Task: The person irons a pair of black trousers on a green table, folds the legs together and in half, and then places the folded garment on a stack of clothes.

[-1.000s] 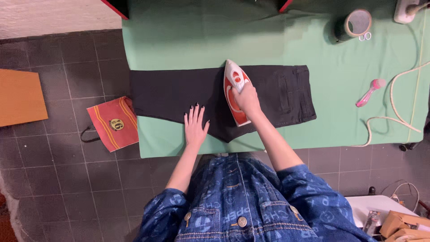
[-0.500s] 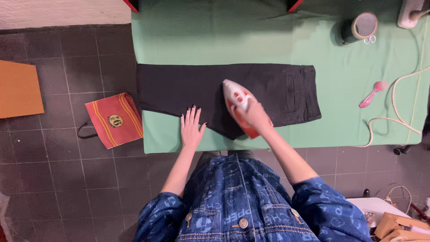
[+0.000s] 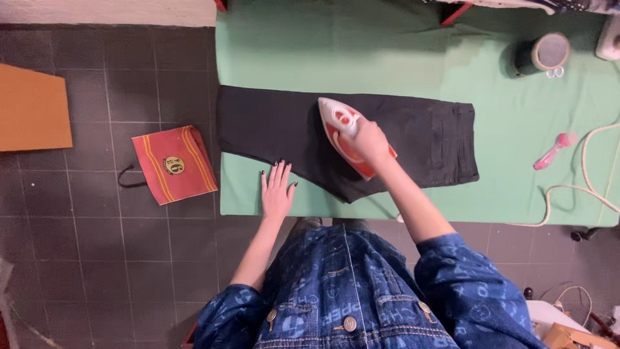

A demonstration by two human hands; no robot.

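A pair of black folded trousers (image 3: 271, 126) lies across a table covered in green cloth (image 3: 400, 58). My right hand (image 3: 368, 139) grips the handle of a red and white iron (image 3: 339, 123) resting on the middle of the trousers, its tip pointing up and left. My left hand (image 3: 276, 190) lies flat with fingers spread at the trousers' lower edge, partly on the green cloth near the table's front edge.
A pink brush (image 3: 554, 150) and a white cord (image 3: 584, 184) lie on the right of the table, a dark cup (image 3: 542, 53) at the back right. On the tiled floor at left sit a red striped bag (image 3: 173, 163) and an orange board (image 3: 32, 110).
The iron has slid left along the trousers with my right hand. My left hand has stayed flat at the lower edge of the cloth.
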